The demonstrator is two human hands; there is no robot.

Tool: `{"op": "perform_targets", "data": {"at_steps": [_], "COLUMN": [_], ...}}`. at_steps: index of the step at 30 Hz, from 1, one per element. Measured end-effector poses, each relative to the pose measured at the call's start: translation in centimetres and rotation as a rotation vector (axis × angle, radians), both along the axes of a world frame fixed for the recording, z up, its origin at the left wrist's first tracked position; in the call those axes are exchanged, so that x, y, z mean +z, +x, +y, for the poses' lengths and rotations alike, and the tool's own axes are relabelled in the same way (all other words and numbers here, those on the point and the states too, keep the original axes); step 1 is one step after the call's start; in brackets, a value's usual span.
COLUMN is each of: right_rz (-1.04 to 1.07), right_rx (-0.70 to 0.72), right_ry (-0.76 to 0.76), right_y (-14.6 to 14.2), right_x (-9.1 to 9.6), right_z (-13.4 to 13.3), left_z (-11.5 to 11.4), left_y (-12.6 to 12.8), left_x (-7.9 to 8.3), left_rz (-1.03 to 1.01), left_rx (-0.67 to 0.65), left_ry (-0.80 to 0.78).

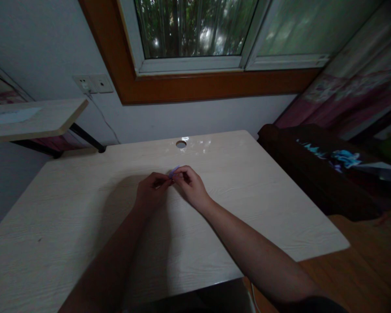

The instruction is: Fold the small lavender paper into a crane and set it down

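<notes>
Reference point: the round hole in the counter. From where I stand, a small purple piece is located on the person's side of the hole. The left hand, left of the hole, and the right hand, slightly right of it, each apply a narrow pinch grip to the piece.

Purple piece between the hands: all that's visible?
The purple piece is small, slim and pale violet, too small in view to make out parts or material. Its exposed end slants toward the picture's upper right; fingers hide the rest. The left hand and right hand pinch it above the pale tabletop; whether it touches that surface is unclear.
</notes>
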State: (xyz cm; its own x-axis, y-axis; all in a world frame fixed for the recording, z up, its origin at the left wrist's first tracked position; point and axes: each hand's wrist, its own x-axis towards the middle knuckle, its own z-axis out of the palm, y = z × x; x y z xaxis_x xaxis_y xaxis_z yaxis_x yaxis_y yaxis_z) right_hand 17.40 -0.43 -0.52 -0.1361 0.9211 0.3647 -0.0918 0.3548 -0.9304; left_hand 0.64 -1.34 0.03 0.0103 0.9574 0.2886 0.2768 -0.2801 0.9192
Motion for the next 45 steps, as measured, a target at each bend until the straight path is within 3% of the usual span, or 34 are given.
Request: {"op": "perform_targets", "data": {"at_steps": [15, 22, 29, 45], "right_rz": [0.035, 0.041, 0.056, 0.074], "right_rx": [0.008, 0.011, 0.075, 0.037], "right_ry": [-0.053, -0.042, -0.07, -0.091], "right_y": [0.1, 0.1, 0.0, 0.0], "right_x": [-0.3, -0.1, -0.2, -1.0], "right_z": [0.1, 0.0, -0.1, 0.3], "left_z": [0.0, -0.1, 0.1, 0.0], "left_y": [0.4, 0.4, 0.2, 0.4], "left_x": [0.1, 0.3, -0.5, 0.1], "left_rz": [-0.279, -0.283, -0.226, -0.253], "left_rx": [-0.081, -0.089, -0.083, -0.08], "left_ry": [-0.122, -0.126, -0.12, -0.141]}}
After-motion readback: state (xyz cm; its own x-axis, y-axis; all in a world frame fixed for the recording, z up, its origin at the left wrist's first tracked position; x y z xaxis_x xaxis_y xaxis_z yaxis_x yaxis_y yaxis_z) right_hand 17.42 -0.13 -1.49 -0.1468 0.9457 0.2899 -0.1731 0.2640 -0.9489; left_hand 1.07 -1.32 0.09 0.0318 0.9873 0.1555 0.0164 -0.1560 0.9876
